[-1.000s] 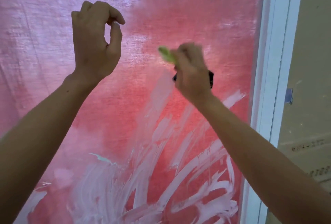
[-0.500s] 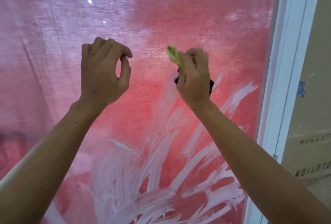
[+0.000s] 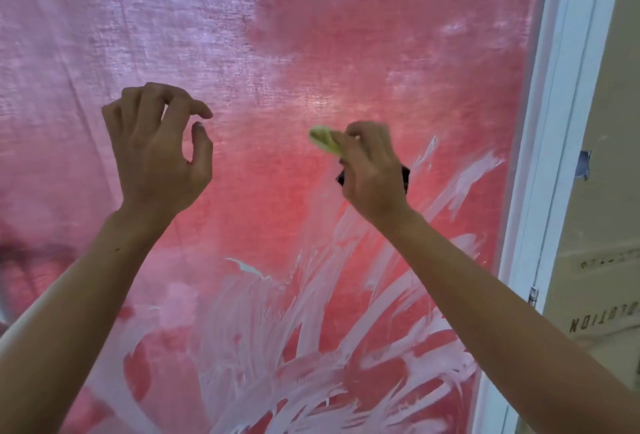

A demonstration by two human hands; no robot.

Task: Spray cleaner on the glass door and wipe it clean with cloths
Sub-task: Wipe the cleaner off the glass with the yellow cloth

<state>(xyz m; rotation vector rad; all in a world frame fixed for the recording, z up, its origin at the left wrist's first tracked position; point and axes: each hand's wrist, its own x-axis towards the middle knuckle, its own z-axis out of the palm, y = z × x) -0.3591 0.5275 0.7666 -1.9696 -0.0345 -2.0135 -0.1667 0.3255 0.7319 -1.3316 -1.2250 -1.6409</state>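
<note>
A pink-red woven fabric (image 3: 173, 35) fills most of the view, lit from behind: it glows pale and lilac toward the upper left and deeper red toward the middle. A dim dark shape (image 3: 20, 260) shows through it at the far left. Down the right runs a white frame (image 3: 554, 121) with a small metal hinge (image 3: 533, 296) low on it. Right of the frame stands a beige wall (image 3: 613, 104), bearing a scrap of blue-grey tape (image 3: 583, 165) and mirrored dark lettering (image 3: 604, 326).
</note>
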